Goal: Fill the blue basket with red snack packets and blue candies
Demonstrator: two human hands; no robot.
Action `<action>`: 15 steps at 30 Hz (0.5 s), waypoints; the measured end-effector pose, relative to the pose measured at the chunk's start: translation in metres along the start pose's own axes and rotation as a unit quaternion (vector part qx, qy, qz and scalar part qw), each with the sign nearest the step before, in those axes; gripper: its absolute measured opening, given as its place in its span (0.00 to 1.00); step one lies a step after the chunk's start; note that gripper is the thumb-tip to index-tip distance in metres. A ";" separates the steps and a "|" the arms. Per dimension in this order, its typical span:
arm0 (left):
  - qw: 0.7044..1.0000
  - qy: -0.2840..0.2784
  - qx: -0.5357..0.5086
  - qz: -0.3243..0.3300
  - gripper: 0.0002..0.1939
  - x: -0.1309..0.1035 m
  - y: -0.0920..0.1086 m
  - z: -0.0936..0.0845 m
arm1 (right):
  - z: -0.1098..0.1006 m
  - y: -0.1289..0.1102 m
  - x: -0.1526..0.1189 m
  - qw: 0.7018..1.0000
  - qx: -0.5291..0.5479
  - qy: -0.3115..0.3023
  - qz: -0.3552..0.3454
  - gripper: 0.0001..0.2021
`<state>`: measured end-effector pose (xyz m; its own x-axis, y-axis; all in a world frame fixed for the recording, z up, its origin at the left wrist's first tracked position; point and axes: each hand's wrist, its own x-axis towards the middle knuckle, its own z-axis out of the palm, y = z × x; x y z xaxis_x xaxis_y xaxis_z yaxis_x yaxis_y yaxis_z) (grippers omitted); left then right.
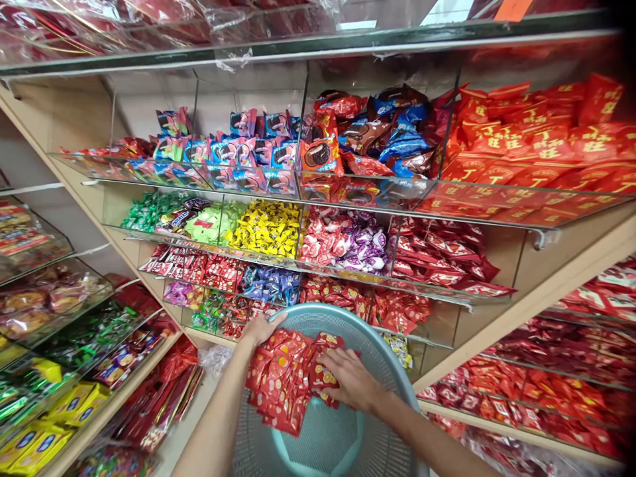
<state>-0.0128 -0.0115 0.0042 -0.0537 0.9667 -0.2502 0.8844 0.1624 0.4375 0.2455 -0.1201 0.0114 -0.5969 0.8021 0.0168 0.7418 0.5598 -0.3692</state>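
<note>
A light blue-green plastic basket [348, 317] with mesh walls is below me, in front of the lower shelves. Inside its far left part is a heap of red candy packets [285, 371] printed with oranges. At the far left rim, my left hand [259, 329] is closed on the basket, its fingers partly hidden. My right hand [350, 379] reaches in over the right side, fingers curled around some of the red packets beside the heap. Part of the basket's bottom shows bare beneath the packets.
Ahead stands a tiered wooden shelf [472, 324] with clear dividers, full of wrapped sweets: yellow candies [268, 228], purple-wrapped candies [365, 242] and red packs [536, 142]. More stocked shelves flank it. Clear plastic wrap [216, 361] lies left of the basket.
</note>
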 end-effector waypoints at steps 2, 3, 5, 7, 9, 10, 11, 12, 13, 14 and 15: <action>1.000 0.001 0.005 0.003 0.40 -0.001 0.001 -0.001 | 0.006 -0.003 0.000 1.000 -0.007 -0.007 -0.012 0.21; 1.000 0.001 0.009 0.001 0.40 -0.001 0.001 -0.001 | 0.009 -0.004 0.000 1.000 -0.009 -0.009 -0.017 0.19; 1.000 0.001 0.015 -0.006 0.41 -0.001 0.002 -0.002 | 0.013 -0.005 -0.001 0.999 -0.016 -0.012 -0.026 0.18; 1.000 0.001 0.018 -0.010 0.41 0.000 0.002 -0.002 | 0.017 -0.006 -0.001 0.999 -0.024 -0.013 -0.033 0.17; 1.000 0.003 0.021 -0.009 0.41 0.001 0.001 -0.001 | 0.020 -0.006 0.000 0.999 -0.034 -0.015 -0.037 0.17; 1.000 0.005 0.022 -0.008 0.41 0.002 0.001 0.000 | 0.022 -0.007 0.000 0.998 -0.040 -0.016 -0.040 0.17; 1.000 0.006 0.024 -0.007 0.41 0.002 0.000 0.000 | 0.023 -0.007 -0.001 0.998 -0.045 -0.018 -0.043 0.17; 1.000 0.008 0.026 -0.008 0.41 0.003 0.000 0.001 | 0.024 -0.008 -0.001 0.997 -0.050 -0.020 -0.046 0.17; 1.000 0.009 0.027 -0.011 0.41 0.003 -0.001 0.001 | 0.026 -0.009 -0.001 0.997 -0.054 -0.022 -0.050 0.17; 0.999 0.009 0.028 -0.014 0.41 0.003 -0.001 0.001 | 0.027 -0.010 -0.001 0.997 -0.058 -0.023 -0.052 0.16; 0.999 0.007 0.027 -0.016 0.41 0.003 0.000 0.001 | 0.029 -0.010 -0.001 0.996 -0.061 -0.025 -0.053 0.16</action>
<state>-0.0128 -0.0089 0.0024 -0.0894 0.9640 -0.2505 0.9061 0.1831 0.3815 0.2297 -0.1328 -0.0118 -0.6857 0.7279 0.0029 0.7038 0.6640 -0.2527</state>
